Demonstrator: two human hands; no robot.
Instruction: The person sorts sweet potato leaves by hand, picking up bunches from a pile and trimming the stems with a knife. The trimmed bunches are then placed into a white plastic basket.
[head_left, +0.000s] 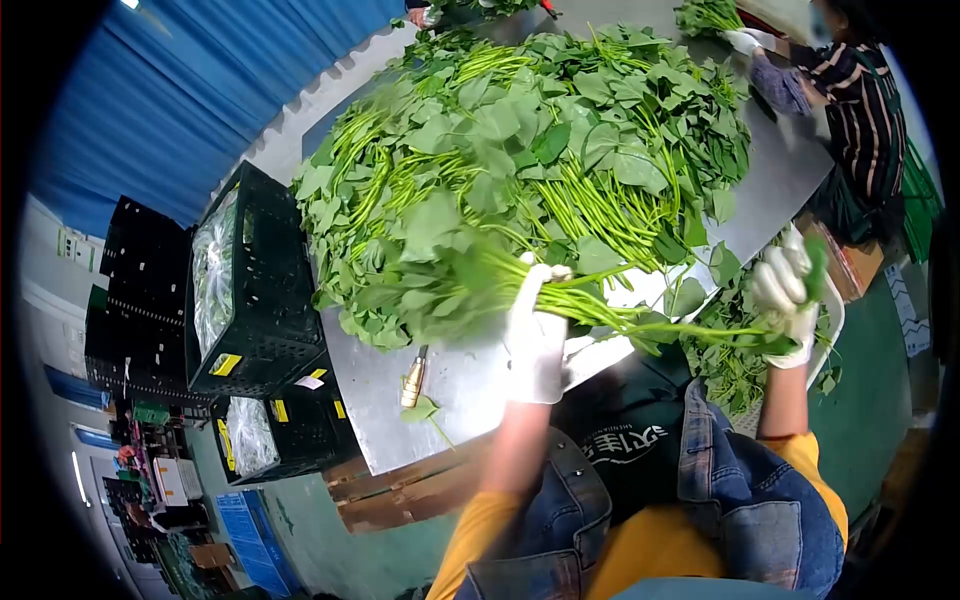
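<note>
My left hand, in a white glove, is closed round the stems of a bunch of leafy greens, which look like sweet potato greens. The leaves point left and the stems run out to the right; motion blurs them. My right hand, also gloved, is curled shut at the stem ends, with green leaf showing on both sides of it. A large heap of the same greens covers the metal table beyond my hands. Below my right hand, loose leaves lie in a white-rimmed container.
A gold-handled tool lies near the table's front left. Dark plastic crates with clear liners stand against the left side. At the far right, a person in a striped top handles greens; another gloved hand shows at the back.
</note>
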